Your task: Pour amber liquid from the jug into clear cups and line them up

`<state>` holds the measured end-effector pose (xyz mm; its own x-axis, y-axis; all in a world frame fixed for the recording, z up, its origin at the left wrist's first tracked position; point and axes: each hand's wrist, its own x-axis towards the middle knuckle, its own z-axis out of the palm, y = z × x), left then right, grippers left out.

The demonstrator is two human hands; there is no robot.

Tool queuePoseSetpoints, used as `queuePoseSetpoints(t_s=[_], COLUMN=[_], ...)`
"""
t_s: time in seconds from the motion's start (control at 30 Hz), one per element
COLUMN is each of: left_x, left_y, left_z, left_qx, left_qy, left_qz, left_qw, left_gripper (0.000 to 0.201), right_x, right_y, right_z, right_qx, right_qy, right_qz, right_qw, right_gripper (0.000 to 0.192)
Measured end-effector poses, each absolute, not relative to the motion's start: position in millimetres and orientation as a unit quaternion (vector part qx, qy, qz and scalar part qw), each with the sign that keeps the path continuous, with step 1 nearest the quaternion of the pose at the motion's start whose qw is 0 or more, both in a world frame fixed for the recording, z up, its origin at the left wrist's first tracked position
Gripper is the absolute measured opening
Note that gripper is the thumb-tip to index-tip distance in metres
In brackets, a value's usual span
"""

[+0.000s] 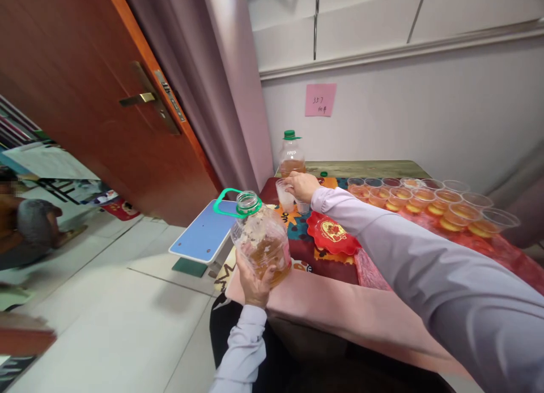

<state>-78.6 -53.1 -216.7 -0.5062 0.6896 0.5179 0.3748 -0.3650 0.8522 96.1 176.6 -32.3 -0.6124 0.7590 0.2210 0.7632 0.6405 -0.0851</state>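
Observation:
My left hand (256, 281) is wrapped round the lower side of a large clear plastic jug (264, 243) with a green handle. Its mouth is uncapped, and amber liquid lies in the lower part. Across the table, my right hand (302, 188) pinches the rim of a clear plastic cup (284, 196); the fingertips are partly hidden. Beneath that hand another clear cup (302, 206) stands partly covered. Behind it is a second jug (292, 158), green-capped and holding amber liquid. A red scalloped dish (332, 234) with gold print lies below my right forearm.
Rows of clear cups (461, 214) with amber drink stand at the table's right. A green cap (323, 174) lies near the wall. Left of the table are a small blue-topped stool (204, 231) and a wooden door (106, 98). Someone's leg (36, 226) shows far left.

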Motion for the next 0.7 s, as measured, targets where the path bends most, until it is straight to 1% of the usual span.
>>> queuePoseSetpoints(t_s=[0.13,0.27,0.47,0.7], left_x=[-77.1,-76.4,-73.9,-74.8], left_y=[-54.7,-55.6,-56.7,-56.3], left_z=[-216.4,-215.9,-213.1,-214.9], left_qx=[0.48,0.481,0.47,0.48], left_qy=[0.547,0.543,0.535,0.548], left_qz=[0.677,0.678,0.686,0.674], left_qw=[0.111,0.118,0.147,0.127], left_gripper=[0.109,0.109,0.112,0.112], right_x=[73.7,70.3,73.0,77.9], right_y=[184.3,187.0,188.8,192.7], right_z=[-34.5,-35.7,-37.0,-43.4], right_qx=[-0.454,-0.473,-0.48,-0.477], right_qy=[-0.888,-0.88,-0.876,-0.875], right_qz=[-0.005,-0.005,-0.008,-0.008], right_qw=[0.069,0.047,0.051,0.086], right_gripper=[0.033,0.035,0.033,0.031])
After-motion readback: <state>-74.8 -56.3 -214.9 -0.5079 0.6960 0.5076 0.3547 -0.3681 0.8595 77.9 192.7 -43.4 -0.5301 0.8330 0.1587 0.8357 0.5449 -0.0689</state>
